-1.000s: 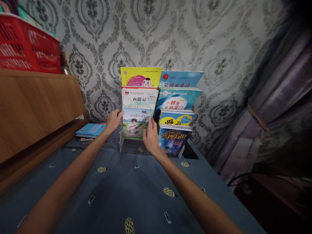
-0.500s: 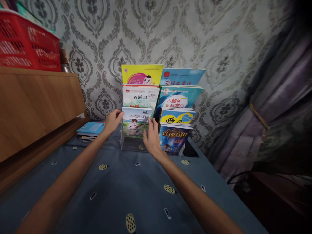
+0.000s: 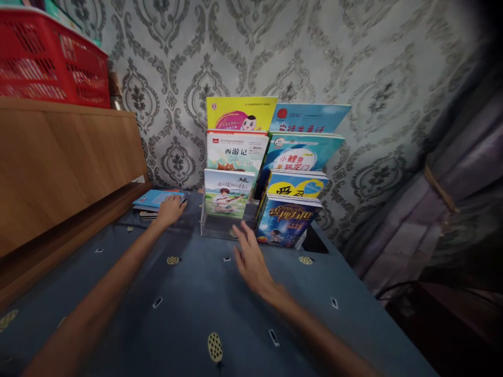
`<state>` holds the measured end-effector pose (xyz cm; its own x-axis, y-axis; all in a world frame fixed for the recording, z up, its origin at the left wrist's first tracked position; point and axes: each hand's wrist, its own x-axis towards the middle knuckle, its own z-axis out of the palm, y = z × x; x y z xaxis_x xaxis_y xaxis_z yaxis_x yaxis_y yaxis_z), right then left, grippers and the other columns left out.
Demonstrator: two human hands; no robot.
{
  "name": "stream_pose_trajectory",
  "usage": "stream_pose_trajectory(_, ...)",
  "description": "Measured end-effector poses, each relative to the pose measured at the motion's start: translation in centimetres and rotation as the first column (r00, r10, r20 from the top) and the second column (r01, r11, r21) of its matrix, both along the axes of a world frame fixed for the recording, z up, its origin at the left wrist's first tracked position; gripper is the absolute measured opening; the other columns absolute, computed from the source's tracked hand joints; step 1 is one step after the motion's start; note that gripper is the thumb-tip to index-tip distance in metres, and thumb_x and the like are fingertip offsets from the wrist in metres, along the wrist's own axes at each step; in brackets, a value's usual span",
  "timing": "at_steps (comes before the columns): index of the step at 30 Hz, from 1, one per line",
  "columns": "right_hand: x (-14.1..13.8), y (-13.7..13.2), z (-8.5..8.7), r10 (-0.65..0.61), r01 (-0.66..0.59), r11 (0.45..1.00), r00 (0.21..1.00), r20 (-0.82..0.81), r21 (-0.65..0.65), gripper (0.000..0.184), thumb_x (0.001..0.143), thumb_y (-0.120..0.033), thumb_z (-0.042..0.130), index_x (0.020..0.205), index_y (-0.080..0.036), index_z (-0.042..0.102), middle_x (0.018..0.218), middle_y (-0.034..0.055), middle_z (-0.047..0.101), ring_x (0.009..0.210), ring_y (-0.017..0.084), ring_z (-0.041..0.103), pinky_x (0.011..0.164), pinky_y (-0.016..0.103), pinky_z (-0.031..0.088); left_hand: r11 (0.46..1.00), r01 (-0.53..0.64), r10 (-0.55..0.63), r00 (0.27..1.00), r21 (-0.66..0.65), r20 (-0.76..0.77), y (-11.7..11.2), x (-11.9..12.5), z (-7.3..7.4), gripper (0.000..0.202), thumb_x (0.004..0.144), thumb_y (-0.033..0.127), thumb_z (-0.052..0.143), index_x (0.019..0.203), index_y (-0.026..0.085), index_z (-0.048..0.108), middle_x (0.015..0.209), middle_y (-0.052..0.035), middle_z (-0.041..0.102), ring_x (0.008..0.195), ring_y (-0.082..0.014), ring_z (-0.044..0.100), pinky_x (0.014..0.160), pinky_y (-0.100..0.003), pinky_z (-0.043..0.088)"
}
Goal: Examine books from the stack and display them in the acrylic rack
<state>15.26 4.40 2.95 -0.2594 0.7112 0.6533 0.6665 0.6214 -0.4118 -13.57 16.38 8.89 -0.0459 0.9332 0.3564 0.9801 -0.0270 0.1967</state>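
My left hand (image 3: 172, 210) is at the right end of a low stack of books, fingers slightly bent over the light-blue book (image 3: 151, 198) on top; no book is lifted. My right hand (image 3: 251, 259) hovers open and unfilled over the cloth, before a clear stepped book rack (image 3: 220, 228). In the rack's front left step leans a thin book with a guitar player on its cover (image 3: 229, 195). Behind it rise a pale book (image 3: 236, 152) and a yellow book (image 3: 241, 112). A dark-blue book (image 3: 288, 222) fronts the right column.
Yellow-blue (image 3: 296, 186), teal (image 3: 304, 149) and blue (image 3: 310, 116) books fill the right column's rear steps. A dark flat object (image 3: 315, 242) lies right of the rack. A wooden cabinet (image 3: 70, 162) bearing a red basket (image 3: 51, 60) borders the left; a curtain (image 3: 412, 220) hangs right.
My left hand has left the guitar-cover book and moved left onto the stack. My right hand has let go of that book and drawn back toward me. The view has shifted slightly.
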Motion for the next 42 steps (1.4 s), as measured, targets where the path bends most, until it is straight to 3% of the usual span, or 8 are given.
stream_pose_trajectory(5, 0.6, -3.2, -4.6, 0.077, -0.068, 0.987, 0.996, 0.055, -0.144, 0.054, 0.095, -0.015, 0.042, 0.148, -0.024, 0.045, 0.157, 0.0164, 0.038, 0.145, 0.028, 0.040, 0.113, 0.052, 0.044, 0.972, -0.100, 0.074, 0.989, -0.214, -0.125, 0.9, -3.6, -3.5, 0.070, 0.091, 0.054, 0.052, 0.145, 0.010, 0.044, 0.157, -0.0257, 0.035, 0.149, -0.0411, 0.025, 0.113, -0.063, 0.027)
stream_pose_trajectory(10, 1.0, -3.4, -6.4, 0.048, -0.038, 0.971, 0.998, 0.039, -0.236, 0.048, 0.096, -0.020, 0.043, 0.143, -0.021, 0.050, 0.153, 0.0161, 0.044, 0.141, 0.027, 0.046, 0.113, 0.049, 0.045, 0.960, -0.112, 0.073, 0.985, -0.256, -0.157, 1.6, -5.1, -4.2, 0.073, 0.093, 0.062, 0.044, 0.150, 0.016, 0.039, 0.161, -0.0214, 0.029, 0.150, -0.0386, 0.024, 0.113, -0.062, 0.027)
stream_pose_trajectory(16, 1.0, -3.1, -6.6, 0.074, -0.069, 0.966, 0.997, 0.008, -0.247, 0.040, 0.096, -0.022, 0.043, 0.134, -0.021, 0.058, 0.148, 0.0148, 0.050, 0.137, 0.026, 0.050, 0.113, 0.049, 0.045, 0.965, -0.107, 0.065, 0.982, -0.239, -0.179, 0.9, -5.3, -3.0, 0.058, 0.092, 0.061, 0.049, 0.132, 0.020, 0.056, 0.146, -0.0208, 0.052, 0.135, -0.0389, 0.046, 0.105, -0.059, 0.036)
stream_pose_trajectory(21, 1.1, -3.2, -6.4, 0.084, -0.077, 0.950, 0.996, 0.011, -0.303, 0.039, 0.096, -0.023, 0.043, 0.133, -0.020, 0.059, 0.147, 0.0144, 0.050, 0.137, 0.026, 0.050, 0.114, 0.049, 0.043, 0.993, 0.021, -0.054, 0.961, -0.120, -0.272, -2.0, -5.8, -3.4, 0.040, 0.093, 0.052, 0.054, 0.114, 0.020, 0.064, 0.123, -0.0175, 0.068, 0.119, -0.0354, 0.058, 0.104, -0.054, 0.035)
stream_pose_trajectory(25, 1.3, -3.0, -6.4, 0.102, -0.086, 0.939, 0.994, 0.031, -0.332, 0.040, 0.097, -0.025, 0.042, 0.133, -0.020, 0.059, 0.148, 0.0145, 0.050, 0.138, 0.026, 0.049, 0.116, 0.048, 0.041, 0.994, 0.110, -0.111, 0.912, -0.027, -0.395, -4.1, -6.0, -4.4, 0.037, 0.094, 0.046, 0.056, 0.118, 0.018, 0.061, 0.125, -0.0178, 0.064, 0.119, -0.0360, 0.056, 0.104, -0.055, 0.034)
stream_pose_trajectory(30, 1.4, -3.0, -6.4, 0.109, -0.089, 0.940, 0.993, 0.044, -0.329, 0.039, 0.097, -0.025, 0.041, 0.131, -0.019, 0.060, 0.148, 0.0151, 0.049, 0.138, 0.026, 0.048, 0.116, 0.048, 0.040, 0.999, 0.032, -0.040, 0.896, -0.026, -0.441, -4.5, -5.5, -4.7, 0.039, 0.098, 0.024, 0.045, 0.136, 0.016, 0.052, 0.143, -0.0208, 0.053, 0.129, -0.0374, 0.050, 0.102, -0.056, 0.037)
stream_pose_trajectory(34, 1.3, -3.1, -6.1, 0.117, -0.093, 0.934, 0.992, 0.051, -0.344, 0.040, 0.097, -0.022, 0.041, 0.131, -0.016, 0.061, 0.147, 0.0172, 0.050, 0.138, 0.027, 0.048, 0.116, 0.048, 0.040, 0.999, 0.025, -0.039, 0.887, -0.036, -0.460, -5.1, -5.0, -4.2, 0.043, 0.097, 0.010, 0.034, 0.134, 0.015, 0.056, 0.135, -0.0200, 0.060, 0.124, -0.0349, 0.056, 0.101, -0.053, 0.038)
stream_pose_trajectory(42, 1.3, -3.0, -6.5, 0.109, -0.104, 0.951, 0.994, 0.002, -0.292, 0.037, 0.094, -0.020, 0.047, 0.127, -0.017, 0.064, 0.143, 0.0167, 0.054, 0.134, 0.028, 0.052, 0.114, 0.046, 0.043, 0.970, 0.118, -0.220, 0.803, -0.214, -0.553, -12.8, -3.0, -5.1, 0.038, 0.097, 0.011, 0.042, 0.131, 0.011, 0.058, 0.125, -0.0190, 0.065, 0.113, -0.0322, 0.064, 0.089, -0.043, 0.051)
